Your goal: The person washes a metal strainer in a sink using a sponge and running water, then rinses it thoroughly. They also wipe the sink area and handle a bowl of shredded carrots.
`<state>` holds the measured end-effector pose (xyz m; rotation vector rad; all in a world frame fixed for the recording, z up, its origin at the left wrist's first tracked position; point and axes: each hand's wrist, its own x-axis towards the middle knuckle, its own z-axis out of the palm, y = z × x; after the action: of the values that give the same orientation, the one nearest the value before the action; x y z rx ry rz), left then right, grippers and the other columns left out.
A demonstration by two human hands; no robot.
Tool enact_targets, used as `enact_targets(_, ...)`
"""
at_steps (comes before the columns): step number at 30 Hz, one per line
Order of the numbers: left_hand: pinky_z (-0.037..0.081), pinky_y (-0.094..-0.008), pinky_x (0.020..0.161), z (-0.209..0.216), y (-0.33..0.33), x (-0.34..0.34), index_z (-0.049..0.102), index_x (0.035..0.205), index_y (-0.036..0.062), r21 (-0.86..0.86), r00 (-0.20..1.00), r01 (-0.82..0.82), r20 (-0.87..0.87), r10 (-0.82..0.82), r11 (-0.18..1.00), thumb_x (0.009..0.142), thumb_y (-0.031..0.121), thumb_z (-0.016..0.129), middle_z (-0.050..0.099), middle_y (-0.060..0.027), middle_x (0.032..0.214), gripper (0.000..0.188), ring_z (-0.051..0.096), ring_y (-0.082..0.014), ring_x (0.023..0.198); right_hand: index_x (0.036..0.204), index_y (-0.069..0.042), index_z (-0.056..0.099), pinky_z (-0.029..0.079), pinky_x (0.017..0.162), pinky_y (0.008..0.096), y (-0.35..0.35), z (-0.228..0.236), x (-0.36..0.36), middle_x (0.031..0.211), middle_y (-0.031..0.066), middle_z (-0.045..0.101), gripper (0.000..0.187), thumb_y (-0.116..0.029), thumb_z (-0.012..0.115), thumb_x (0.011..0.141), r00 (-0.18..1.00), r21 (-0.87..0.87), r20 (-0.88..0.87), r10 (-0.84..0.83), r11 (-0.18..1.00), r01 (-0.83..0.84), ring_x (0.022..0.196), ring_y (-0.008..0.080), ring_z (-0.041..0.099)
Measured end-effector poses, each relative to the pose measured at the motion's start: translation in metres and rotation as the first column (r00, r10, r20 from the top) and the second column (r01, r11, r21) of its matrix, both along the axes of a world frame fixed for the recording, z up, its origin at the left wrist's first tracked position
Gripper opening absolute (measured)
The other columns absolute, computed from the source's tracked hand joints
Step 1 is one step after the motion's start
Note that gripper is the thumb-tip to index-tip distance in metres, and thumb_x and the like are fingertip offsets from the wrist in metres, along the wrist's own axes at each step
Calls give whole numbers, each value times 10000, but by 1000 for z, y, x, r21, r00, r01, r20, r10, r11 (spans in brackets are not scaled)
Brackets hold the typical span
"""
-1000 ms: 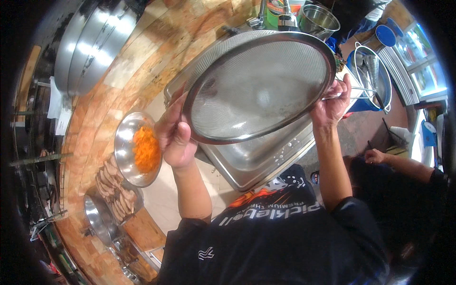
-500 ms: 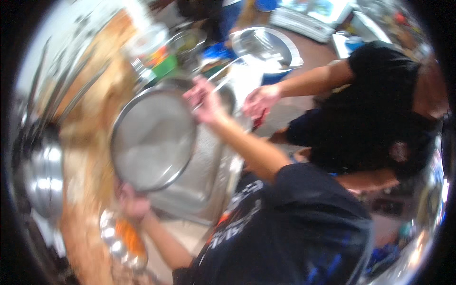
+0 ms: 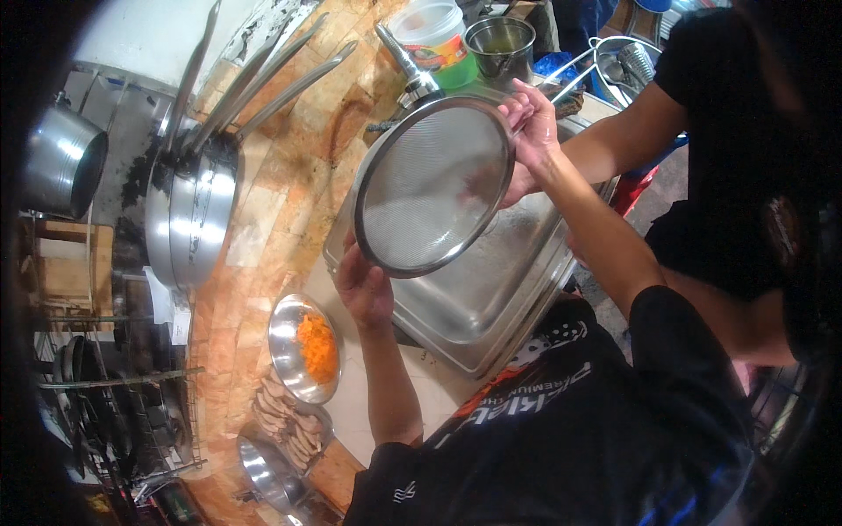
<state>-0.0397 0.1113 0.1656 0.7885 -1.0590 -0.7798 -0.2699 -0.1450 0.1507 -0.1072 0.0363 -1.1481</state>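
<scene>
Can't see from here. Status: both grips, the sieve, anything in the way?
Left grip and right grip on opposite sides of sieve. Sieve tilted above steel basin. Possibly in the way: co-worker's arm, extending behind sieve.

We see a brown tiled counter (image 3: pixel 232 280) left of centre, bearing a steel bowl (image 3: pixel 285 342) of orange shreds (image 3: pixel 317 352) lower left.

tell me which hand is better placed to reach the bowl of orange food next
Probably the left hand: it grips the strainer nearer the bowl, while the right hand holds the opposite side.
</scene>
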Motion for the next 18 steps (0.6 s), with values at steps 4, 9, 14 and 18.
enact_targets(4, 291, -478, 1085, 8, -6, -7, 539, 1265, 52, -21, 1000, -9, -20, 9, 1000, 798, 23, 614, 390, -186, 1409, 474, 376, -321, 1303, 577, -129, 497, 518, 660, 280, -10, 6, 3, 544, 3, 498, 295, -160, 656, 824, 997, 45, -73, 21, 999, -18, 530, 135, 510)
enact_targets(9, 307, -500, 1078, 16, -8, -13, 537, 1270, 55, -13, 999, -12, -32, 12, 1000, 806, 6, 599, 388, -187, 1410, 470, 379, -337, 1300, 592, -123, 517, 526, 711, 296, -15, 16, 8, 569, 21, 537, 277, -173, 655, 826, 988, 21, -132, 79, 997, -77, 578, 162, 549)
enact_targets(14, 311, -537, 1075, 14, -12, -12, 499, 1282, 6, -134, 997, 51, 65, -42, 990, 828, 9, 570, 409, -218, 1385, 459, 396, -358, 1288, 594, -129, 506, 502, 679, 294, -22, 16, 9, 549, -10, 495, 248, -133, 652, 795, 993, -27, 31, 116, 993, -116, 552, 133, 508)
enact_targets(18, 356, -512, 1052, 13, -8, -9, 515, 1276, 34, -98, 994, -4, 104, 14, 995, 816, -7, 584, 489, -187, 1325, 467, 456, -333, 1239, 591, -132, 494, 497, 669, 297, -29, 15, 11, 550, -19, 487, 253, -130, 651, 789, 984, -44, 44, 171, 985, -169, 547, 121, 495)
